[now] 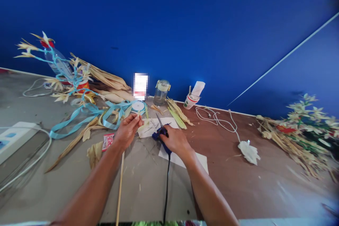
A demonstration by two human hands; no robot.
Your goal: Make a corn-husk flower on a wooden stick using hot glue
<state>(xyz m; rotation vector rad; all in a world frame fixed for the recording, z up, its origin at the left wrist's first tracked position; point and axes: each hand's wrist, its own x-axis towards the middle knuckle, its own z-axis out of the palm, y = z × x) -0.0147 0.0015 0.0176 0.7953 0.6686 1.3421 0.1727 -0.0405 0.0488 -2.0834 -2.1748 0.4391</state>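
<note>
My left hand [130, 129] is closed in a pinch at the middle of the table, with a small pale piece that looks like corn husk [139, 113] at its fingertips. A thin pale stick [120, 187] runs below my left wrist towards the table's front edge; whether the fingers touch it is hidden. My right hand [173, 139] is wrapped around a dark blue corded glue gun [158, 134] above a white paper [173, 123]. Its black cord [166, 183] trails towards me. A grey pointed blade [159, 119] shows just beyond the glue gun. Thin dark strands lie on the paper.
Left stand a blue-wrapped branch with husk flowers [54, 56], a plastic bottle [59, 61], light blue ribbon [66, 132] and a power strip [17, 137]. Behind are a glass jar [161, 93] and a paper cup [190, 102]. Right lie a white cable [225, 127] and dried husks [288, 144].
</note>
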